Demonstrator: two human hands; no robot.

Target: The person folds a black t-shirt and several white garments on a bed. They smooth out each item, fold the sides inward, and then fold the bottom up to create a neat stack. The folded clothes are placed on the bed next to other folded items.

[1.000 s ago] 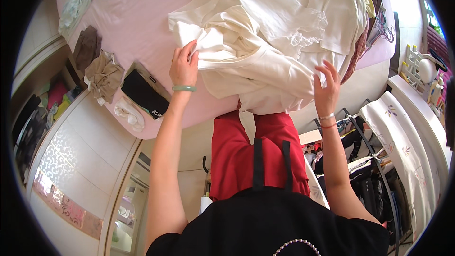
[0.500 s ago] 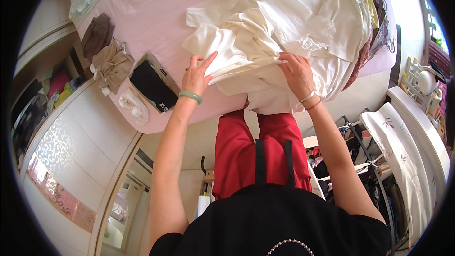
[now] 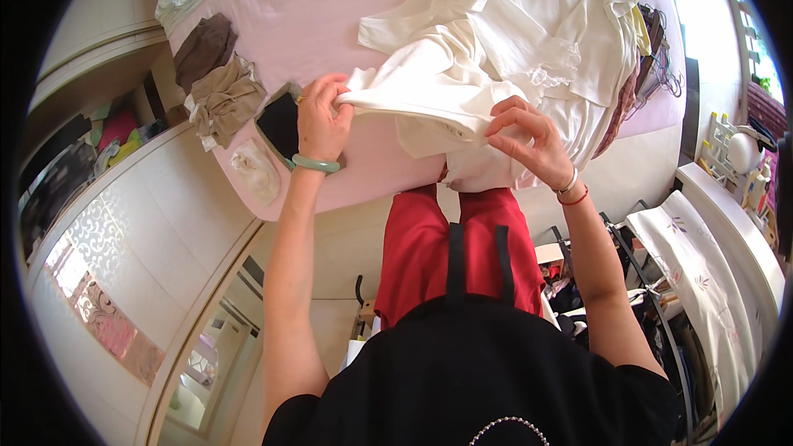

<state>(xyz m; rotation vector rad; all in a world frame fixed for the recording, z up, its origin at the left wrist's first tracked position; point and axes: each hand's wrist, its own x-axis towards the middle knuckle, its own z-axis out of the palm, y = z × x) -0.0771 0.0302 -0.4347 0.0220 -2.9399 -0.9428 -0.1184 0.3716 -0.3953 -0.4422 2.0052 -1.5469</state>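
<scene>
A white garment (image 3: 429, 95) is stretched between my two hands at the near edge of the bed. My left hand (image 3: 324, 122), with a green bangle at the wrist, is closed on its left edge and lifts it a little. My right hand (image 3: 530, 140) pinches the right end of the same edge between thumb and fingers. Beyond and to the right, more white clothing (image 3: 570, 8), part of it with lace trim, lies spread in loose folds. Which layers belong to the garment I hold is hard to make out.
On the pink-sheeted bed (image 3: 297, 8), left, lie a dark brown garment (image 3: 205, 51), a beige one (image 3: 231, 97), a small white cloth (image 3: 254, 172) and folded black clothing (image 3: 281, 125). Hangers (image 3: 661, 70) lie at the right edge. A clothes rack with a flowered cover (image 3: 698, 252) stands lower right.
My left hand has moved left and closed on the garment's edge, pulling it taut. My right hand has shifted slightly right and down. The view has shifted a little, too.
</scene>
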